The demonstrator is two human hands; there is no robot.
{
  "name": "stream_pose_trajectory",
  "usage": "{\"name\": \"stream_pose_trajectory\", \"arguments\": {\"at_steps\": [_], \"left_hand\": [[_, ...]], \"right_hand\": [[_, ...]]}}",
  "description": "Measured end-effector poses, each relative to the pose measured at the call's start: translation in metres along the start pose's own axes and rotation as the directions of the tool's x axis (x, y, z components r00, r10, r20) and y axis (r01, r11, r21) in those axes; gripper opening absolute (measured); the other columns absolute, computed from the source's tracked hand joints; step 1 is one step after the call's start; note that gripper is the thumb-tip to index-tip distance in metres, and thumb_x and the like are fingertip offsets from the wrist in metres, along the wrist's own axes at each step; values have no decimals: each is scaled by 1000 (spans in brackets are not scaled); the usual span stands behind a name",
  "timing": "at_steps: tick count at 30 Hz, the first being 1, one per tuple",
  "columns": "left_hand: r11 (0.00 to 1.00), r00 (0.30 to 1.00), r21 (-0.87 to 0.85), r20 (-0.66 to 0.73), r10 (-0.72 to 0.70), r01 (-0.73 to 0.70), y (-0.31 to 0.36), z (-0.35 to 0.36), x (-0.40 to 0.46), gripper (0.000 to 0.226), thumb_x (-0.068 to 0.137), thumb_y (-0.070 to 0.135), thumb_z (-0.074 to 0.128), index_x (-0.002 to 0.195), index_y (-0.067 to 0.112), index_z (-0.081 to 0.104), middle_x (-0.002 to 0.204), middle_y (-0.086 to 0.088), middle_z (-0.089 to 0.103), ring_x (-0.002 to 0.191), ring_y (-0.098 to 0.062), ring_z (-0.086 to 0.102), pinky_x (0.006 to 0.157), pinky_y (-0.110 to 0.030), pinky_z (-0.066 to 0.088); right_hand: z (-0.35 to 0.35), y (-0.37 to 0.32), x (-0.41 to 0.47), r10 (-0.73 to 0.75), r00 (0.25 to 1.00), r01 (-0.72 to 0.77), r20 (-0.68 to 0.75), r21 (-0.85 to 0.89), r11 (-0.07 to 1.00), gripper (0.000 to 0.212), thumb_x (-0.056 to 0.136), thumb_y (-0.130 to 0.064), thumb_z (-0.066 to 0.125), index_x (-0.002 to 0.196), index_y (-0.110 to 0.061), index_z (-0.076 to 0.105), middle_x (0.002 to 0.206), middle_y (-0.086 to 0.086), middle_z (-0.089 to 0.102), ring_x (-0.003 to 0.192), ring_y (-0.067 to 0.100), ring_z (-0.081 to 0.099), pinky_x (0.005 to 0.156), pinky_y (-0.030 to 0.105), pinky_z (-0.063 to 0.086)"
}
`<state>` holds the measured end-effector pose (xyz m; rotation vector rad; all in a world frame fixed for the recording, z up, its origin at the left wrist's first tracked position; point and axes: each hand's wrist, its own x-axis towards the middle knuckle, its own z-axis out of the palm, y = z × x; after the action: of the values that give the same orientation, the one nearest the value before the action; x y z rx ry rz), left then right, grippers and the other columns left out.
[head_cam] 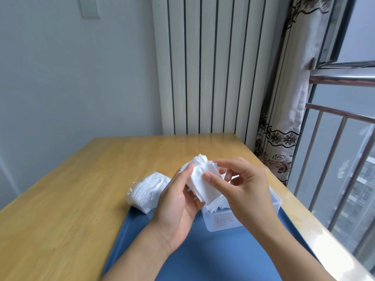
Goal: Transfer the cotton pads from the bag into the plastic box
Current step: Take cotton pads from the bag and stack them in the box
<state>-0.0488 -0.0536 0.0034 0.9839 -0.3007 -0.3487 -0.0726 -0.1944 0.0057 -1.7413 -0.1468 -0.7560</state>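
Here we held a thick stack of white square cotton pads [203, 179] in the air above the desk [81, 189], both hands on it at once. Our left hand [178, 199] was closed around the stack from the left and beneath, palm turned up toward the camera, its fingertip pressed to the stack's upper left edge and its lower fingers curled under the bottom pads. Our right hand [247, 191] came in from the right, gripping the same stack with the thumb flat on the front pad and the fingers bent over the top and far side. The pads in the stack were fanned unevenly, their edges not lined up.

Directly under and behind our hands stood the clear plastic box [225, 220], open at the top, with a pale label on its near wall. More white pads lay inside it, reaching about to the rim; the lowest pads of the held stack hung just above or touching them, and we could not tell which. The box rested on a blue tray [203, 256] that lay on the desk in front of us.

To the left, the clear bag [146, 191] lay on its side, partly over the tray's far left corner, with a row of white pads showing through the plastic.
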Motion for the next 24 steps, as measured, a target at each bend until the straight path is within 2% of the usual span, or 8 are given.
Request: {"name": "stream_pose_trajectory", "arguments": {"at_steps": [3,8,11,13,16,18,21,24], "left_hand": [[1000,998,-7,-55,-10,10,-1,-1,1,49,100,37,49,135,3,58,134,-20,64,128,-31,60,110,-44,45],[999,996,-23,-78,-32,30,1,-5,2,49,100,41,51,131,4,62,119,-12,71,107,-23,66,100,-38,50],[993,1000,115,-8,16,-15,1,-5,2,34,103,33,49,109,6,70,109,-9,74,102,-19,70,88,-31,55],[982,999,183,23,44,-48,-1,-4,1,25,98,26,56,103,5,68,102,-9,71,97,-19,68,83,-30,54],[976,999,213,29,33,-39,-6,-4,2,33,102,23,48,123,6,66,123,-13,72,117,-26,67,105,-44,50],[978,1000,209,21,19,-23,-9,-4,2,35,104,25,43,128,11,65,130,-13,68,127,-28,61,110,-51,46],[982,1000,188,7,1,-2,-11,-5,3,45,105,40,40,128,12,66,131,-13,68,130,-30,58,109,-50,47],[978,1000,208,22,0,-4,-10,-6,4,72,96,68,33,130,13,65,131,-15,68,128,-29,60,106,-46,50]], "right_hand": [[1,-2,-3,-96,994,94,-50,-37,995,20,76,-17,88,84,-34,82,80,-8,64,70,8,54,62,14,38],[1,-11,-6,-310,950,310,-44,-9,951,15,77,-12,83,81,-26,79,85,-6,71,85,13,65,70,18,42],[0,-15,-6,-239,969,225,60,184,957,16,80,-12,78,80,-28,76,78,-10,74,74,11,66,69,28,48],[2,-15,-6,-199,976,179,93,193,965,17,80,-12,80,84,-28,77,77,-9,76,70,11,67,67,28,50],[3,-10,-4,-132,991,125,35,155,980,23,80,-5,84,90,-25,78,79,-3,78,72,18,71,67,33,55],[1,-8,-3,-92,996,91,2,127,988,28,79,-1,85,94,-22,76,79,1,78,74,26,71,69,43,58],[-2,-9,-1,-49,998,45,27,113,993,33,77,1,85,98,-22,74,79,2,78,74,30,71,72,50,59],[-3,-9,0,-10,999,6,34,110,994,35,77,-2,86,101,-23,72,77,4,77,73,27,71,69,42,60]]}}
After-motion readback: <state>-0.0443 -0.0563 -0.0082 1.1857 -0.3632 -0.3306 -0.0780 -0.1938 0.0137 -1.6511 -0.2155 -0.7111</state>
